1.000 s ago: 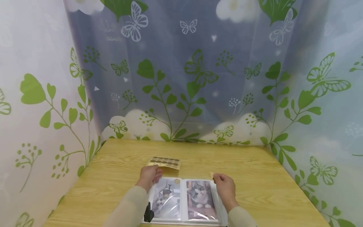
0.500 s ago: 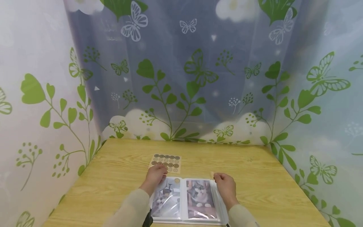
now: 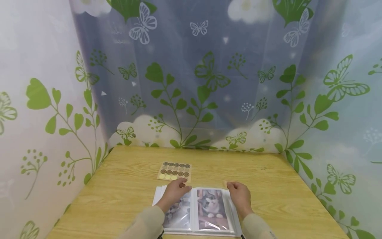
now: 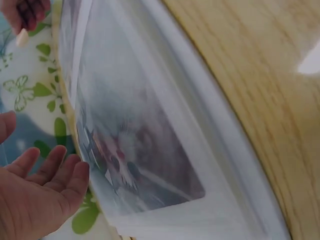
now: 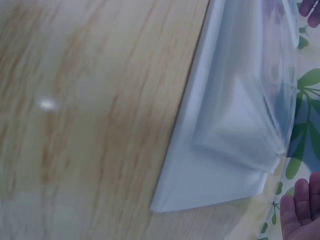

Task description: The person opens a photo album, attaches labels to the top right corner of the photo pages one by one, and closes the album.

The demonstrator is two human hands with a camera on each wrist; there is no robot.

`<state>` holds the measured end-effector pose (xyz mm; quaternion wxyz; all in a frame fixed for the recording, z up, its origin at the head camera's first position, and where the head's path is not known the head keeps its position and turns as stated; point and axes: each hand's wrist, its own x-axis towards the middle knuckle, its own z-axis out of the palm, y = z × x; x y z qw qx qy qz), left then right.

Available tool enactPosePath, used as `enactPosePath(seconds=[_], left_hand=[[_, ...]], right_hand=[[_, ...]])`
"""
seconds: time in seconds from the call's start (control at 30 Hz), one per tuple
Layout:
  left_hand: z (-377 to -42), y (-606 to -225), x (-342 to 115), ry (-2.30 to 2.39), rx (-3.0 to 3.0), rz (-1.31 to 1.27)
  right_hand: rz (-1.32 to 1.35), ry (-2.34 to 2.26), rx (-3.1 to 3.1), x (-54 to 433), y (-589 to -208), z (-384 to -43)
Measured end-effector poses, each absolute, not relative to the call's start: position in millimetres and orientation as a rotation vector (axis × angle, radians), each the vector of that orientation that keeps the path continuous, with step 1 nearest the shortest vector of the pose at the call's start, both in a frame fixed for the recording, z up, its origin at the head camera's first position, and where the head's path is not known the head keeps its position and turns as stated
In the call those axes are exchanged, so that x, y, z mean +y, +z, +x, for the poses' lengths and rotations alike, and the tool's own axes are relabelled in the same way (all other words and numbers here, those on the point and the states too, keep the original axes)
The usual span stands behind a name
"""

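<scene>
Photo album point(image 3: 194, 209) lies open at bottom centre, left hand point(image 3: 173, 194) loose over its left page point(image 3: 182, 215), right hand point(image 3: 240, 198) pinching a small pale piece point(image 4: 22, 38), sticker sheet point(image 3: 175, 169) just above: looks mid-stickering to me, next probably needs careful lining-up.

1. Head view: soft, fairly even light; glare streaks the photo album point(image 3: 194, 210).
2. Left wrist view: dim, hazy; white glare on the table point(image 4: 260, 75), album edge bowed.
3. Right wrist view: bluish, soft-focused, small bright reflection on the table.
</scene>
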<state>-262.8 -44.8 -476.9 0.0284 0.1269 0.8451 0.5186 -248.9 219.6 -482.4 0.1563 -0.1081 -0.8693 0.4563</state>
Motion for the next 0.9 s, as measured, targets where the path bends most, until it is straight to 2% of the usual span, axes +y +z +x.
enactPosePath(seconds=[0.2, 0.37, 0.67, 0.9], left_hand=[[-248.5, -478.4, -30.4, 1.364, 2.729, 0.565], [-232.0, -479.7, -16.6, 0.993, 2.919, 0.722], [-203.1, -489.9, 2.3, 0.497, 3.128, 0.806], [-194.0, -500.5, 8.2, 0.379, 3.167, 0.779]], right_hand=[[-0.288, 1.254, -2.522, 221.4, -484.8, -250.0], [-0.263, 1.24, -2.561, 222.9, -486.3, -250.3], [-0.213, 1.155, -2.596, 226.7, -492.2, -253.0], [-0.132, 1.087, -2.65, 225.5, -491.4, -253.7]])
